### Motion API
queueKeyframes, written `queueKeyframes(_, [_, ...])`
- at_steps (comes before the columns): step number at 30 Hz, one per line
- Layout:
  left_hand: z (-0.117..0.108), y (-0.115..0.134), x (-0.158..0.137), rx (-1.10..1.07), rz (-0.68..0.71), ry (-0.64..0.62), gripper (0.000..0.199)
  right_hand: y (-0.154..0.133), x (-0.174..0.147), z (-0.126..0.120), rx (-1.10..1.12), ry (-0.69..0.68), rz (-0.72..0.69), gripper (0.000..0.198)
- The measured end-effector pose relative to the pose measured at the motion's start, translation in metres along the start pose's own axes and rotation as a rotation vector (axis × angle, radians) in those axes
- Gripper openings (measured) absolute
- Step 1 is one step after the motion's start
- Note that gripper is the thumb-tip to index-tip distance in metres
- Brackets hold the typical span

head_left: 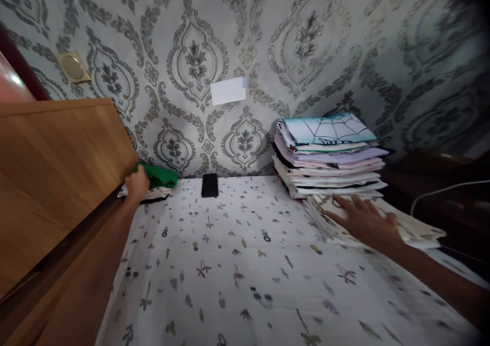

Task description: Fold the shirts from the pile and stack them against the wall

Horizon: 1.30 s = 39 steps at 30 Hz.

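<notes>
At the far left of the sheet, my left hand point(137, 183) has its fingers closed at the edge of a folded green cloth point(163, 176). That cloth lies on a small pile of white and dark folded fabric point(158, 195). My right hand point(363, 219) rests with fingers spread on a folded cream patterned cloth point(411, 223). Just behind it rises a tall stack of folded clothes point(333, 175), mostly white, pink and lilac. A light blue folded piece with a spider-web print point(329, 130) tops this stack.
A patterned white sheet point(229, 264) covers the surface. Near the wall lies a black phone point(210, 185). A wooden panel point(57, 172) borders the left side. A white cable point(440, 189) curves at the right. The wallpapered wall point(245, 45) bounds the back.
</notes>
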<state>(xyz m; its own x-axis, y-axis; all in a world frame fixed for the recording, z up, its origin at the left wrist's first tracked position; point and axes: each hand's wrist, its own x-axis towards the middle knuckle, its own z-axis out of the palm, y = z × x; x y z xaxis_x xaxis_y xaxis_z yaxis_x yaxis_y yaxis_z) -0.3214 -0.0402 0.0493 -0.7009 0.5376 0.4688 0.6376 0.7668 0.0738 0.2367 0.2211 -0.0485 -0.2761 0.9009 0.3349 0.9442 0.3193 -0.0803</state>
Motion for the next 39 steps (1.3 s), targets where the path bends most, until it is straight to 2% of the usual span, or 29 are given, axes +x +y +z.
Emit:
queueKeyframes(3, [-0.038, 0.002, 0.011, -0.338, -0.058, 0.242, 0.024, -0.011, -0.006, -0.013, -0.020, 0.023, -0.037, 0.058])
queueKeyframes(5, [-0.073, 0.009, 0.006, -0.683, 0.000, 0.397, 0.015, -0.028, -0.015, -0.023, 0.080, 0.056, -0.142, 0.052])
queueKeyframes(7, [-0.109, 0.025, -0.016, -0.960, 0.108, 0.393, 0.007, -0.059, -0.035, -0.037, 0.281, 0.023, -0.304, 0.048])
queueKeyframes(8, [-0.125, 0.037, -0.035, -1.055, 0.175, 0.322, 0.004, -0.079, -0.050, -0.046, 0.409, 0.002, -0.386, 0.049])
queueKeyframes(10, [-0.150, 0.065, -0.086, -1.149, 0.306, 0.028, 0.010, -0.126, -0.088, -0.064, 0.654, -0.014, -0.546, 0.057])
queueKeyframes(12, [-0.164, 0.093, -0.146, -1.137, 0.425, -0.292, 0.010, -0.171, -0.131, -0.081, 0.848, -0.013, -0.687, 0.070])
queueKeyframes(13, [-0.168, 0.105, -0.176, -1.126, 0.495, -0.413, 0.009, -0.189, -0.151, -0.086, 0.940, -0.033, -0.728, 0.072])
queueKeyframes(14, [-0.170, 0.113, -0.204, -1.126, 0.546, -0.485, 0.011, -0.204, -0.168, -0.090, 1.018, -0.080, -0.738, 0.066])
queueKeyframes(15, [-0.171, 0.119, -0.229, -1.108, 0.562, -0.548, 0.009, -0.213, -0.181, -0.092, 1.082, -0.155, -0.693, 0.051])
queueKeyframes(17, [-0.170, 0.120, -0.263, -1.098, 0.628, -0.690, 0.013, -0.218, -0.197, -0.091, 1.170, -0.334, -0.595, 0.029])
queueKeyframes(19, [-0.165, 0.107, -0.276, -1.094, 0.720, -0.795, 0.024, -0.208, -0.201, -0.087, 1.211, -0.456, -0.524, 0.023])
queueKeyframes(20, [-0.159, 0.096, -0.275, -1.078, 0.753, -0.800, 0.029, -0.200, -0.201, -0.085, 1.216, -0.473, -0.514, 0.024])
queueKeyframes(21, [-0.150, 0.083, -0.270, -1.031, 0.761, -0.763, 0.034, -0.191, -0.201, -0.082, 1.209, -0.460, -0.519, 0.026])
queueKeyframes(23, [-0.126, 0.050, -0.253, -0.831, 0.709, -0.602, 0.045, -0.174, -0.203, -0.077, 1.159, -0.396, -0.558, 0.033])
queueKeyframes(25, [-0.095, 0.013, -0.231, -0.484, 0.641, -0.449, 0.057, -0.162, -0.209, -0.072, 1.062, -0.285, -0.602, 0.042])
queueKeyframes(27, [-0.065, -0.024, -0.210, -0.234, 0.635, -0.391, 0.069, -0.158, -0.221, -0.068, 0.899, -0.140, -0.665, 0.055])
queueKeyframes(29, [-0.040, -0.053, -0.193, -0.136, 0.664, -0.378, 0.075, -0.161, -0.236, -0.068, 0.705, 0.007, -0.762, 0.068])
queueKeyframes(32, [-0.016, -0.076, -0.176, -0.186, 0.745, -0.371, 0.064, -0.179, -0.260, -0.075, 0.524, 0.127, -0.970, 0.071])
queueKeyframes(34, [-0.008, -0.078, -0.171, -0.252, 0.760, -0.368, 0.051, -0.195, -0.273, -0.078, 0.517, 0.130, -1.092, 0.058])
queueKeyframes(37, [-0.012, -0.074, -0.165, -0.354, 0.722, -0.382, 0.037, -0.209, -0.276, -0.078, 0.596, 0.095, -1.138, 0.035])
queueKeyframes(39, [-0.028, -0.073, -0.164, -0.480, 0.666, -0.402, 0.030, -0.205, -0.269, -0.083, 0.707, 0.049, -1.110, 0.032])
